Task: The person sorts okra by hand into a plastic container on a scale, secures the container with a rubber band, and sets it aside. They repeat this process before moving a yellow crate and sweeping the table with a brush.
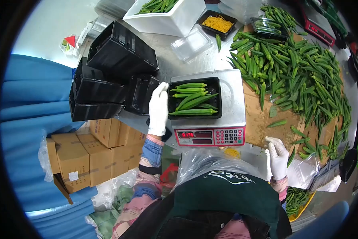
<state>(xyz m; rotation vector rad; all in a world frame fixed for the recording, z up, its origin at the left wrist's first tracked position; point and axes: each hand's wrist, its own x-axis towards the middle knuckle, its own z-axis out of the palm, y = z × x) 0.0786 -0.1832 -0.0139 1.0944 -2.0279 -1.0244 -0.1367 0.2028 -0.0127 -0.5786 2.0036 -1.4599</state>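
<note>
My left hand (159,109), in a white glove, is at the left rim of a black plastic tray (220,97), its fingers together against the rim. Several green okra pods (195,101) lie in the tray, which rests on the metal platform of a digital scale (232,97). The scale's red display (187,135) appears to read 0.175. My right hand (278,157), also gloved in white, is by the front edge of a cardboard sheet (256,123), its fingers partly bent and apart. Nothing shows in it. Loose okra (292,67) is heaped on the cardboard beyond.
Stacks of black trays (123,49) stand left of the scale. Behind are a white foam box (163,20) of okra, a clear lid (191,44) and a black tray of yellow bands (218,24). Cardboard boxes (75,159) sit at lower left; another scale (320,32) stands far right.
</note>
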